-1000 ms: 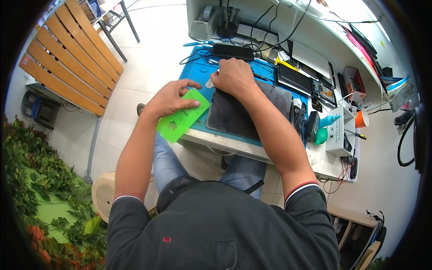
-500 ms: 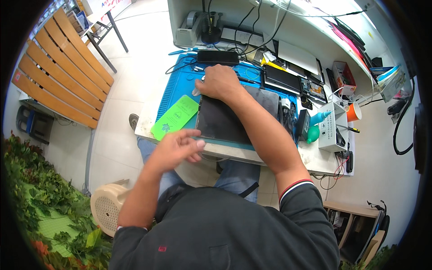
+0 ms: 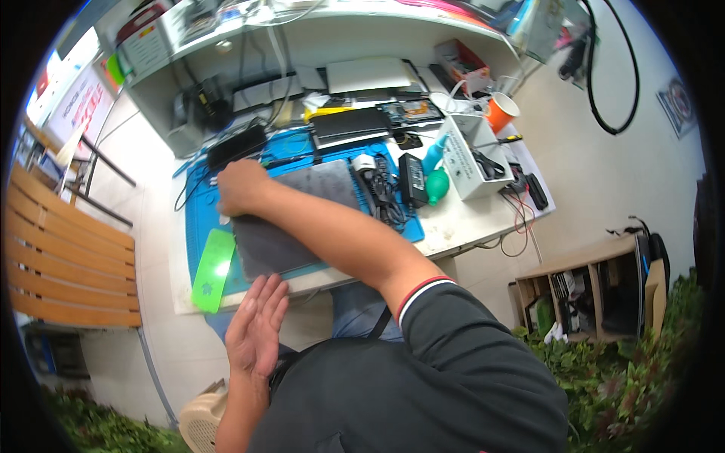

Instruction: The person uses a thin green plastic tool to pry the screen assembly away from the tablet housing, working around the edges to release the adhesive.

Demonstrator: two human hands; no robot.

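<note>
A dark grey flat rectangular device [image 3: 264,245], like a tablet or thin laptop, lies on a blue work mat [image 3: 202,213]. At its far left corner is my right hand [image 3: 245,189], fingers curled inward and closed. Whatever it pinches is mostly hidden; a small pale bit shows by the fingertips. My left hand [image 3: 258,332] is open with nothing in it, fingers stretched and palm showing, at the device's near edge. A bright green flat card or pouch [image 3: 214,270] lies left of the device, overhanging the table's front edge.
Behind the mat lie a black case [image 3: 237,146] and a black slab-like device [image 3: 351,127]. To the right are coiled black cables [image 3: 384,192], a power adapter [image 3: 412,180], a green blower bulb [image 3: 437,186], a white box [image 3: 472,155] and an orange cup [image 3: 501,113].
The view has swung, so the table sits further left. My left hand has straightened its fingers and turned its palm up. My right hand stays at the device's far left corner.
</note>
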